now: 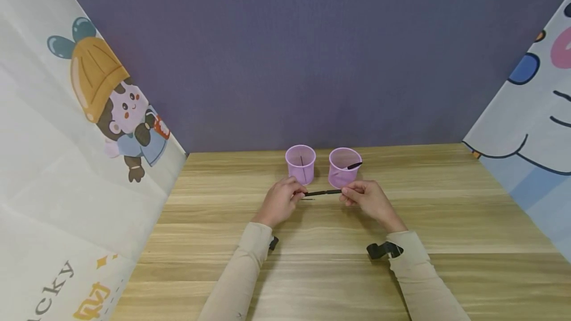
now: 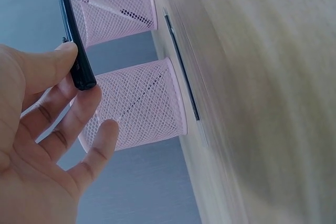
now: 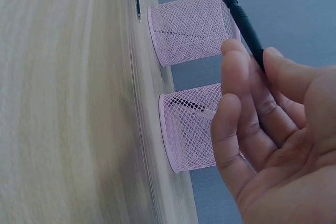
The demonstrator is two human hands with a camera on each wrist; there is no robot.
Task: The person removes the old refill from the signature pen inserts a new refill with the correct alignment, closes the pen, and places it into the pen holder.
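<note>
My left hand (image 1: pixel 279 202) and right hand (image 1: pixel 373 203) hold a black pen (image 1: pixel 323 192) level between them, just above the table. In the left wrist view, my left thumb and fingers pinch the thicker end of the pen (image 2: pixel 76 51), which has a clip. My right thumb and fingers pinch the other end, seen in the right wrist view on the slim barrel (image 3: pixel 244 24). Below the pen, a thin dark pen refill (image 2: pixel 181 69) lies on the table, near my left fingers in the head view.
Behind the hands stand two pink mesh pen cups. The left cup (image 1: pixel 293 173) holds a thin dark stick (image 1: pixel 302 161), likely a refill. The right cup (image 1: pixel 339 180) holds a pen (image 1: pixel 354 166) with a black end leaning on its rim. A dark wall (image 1: pixel 285 63) rises behind the wooden table (image 1: pixel 312 281).
</note>
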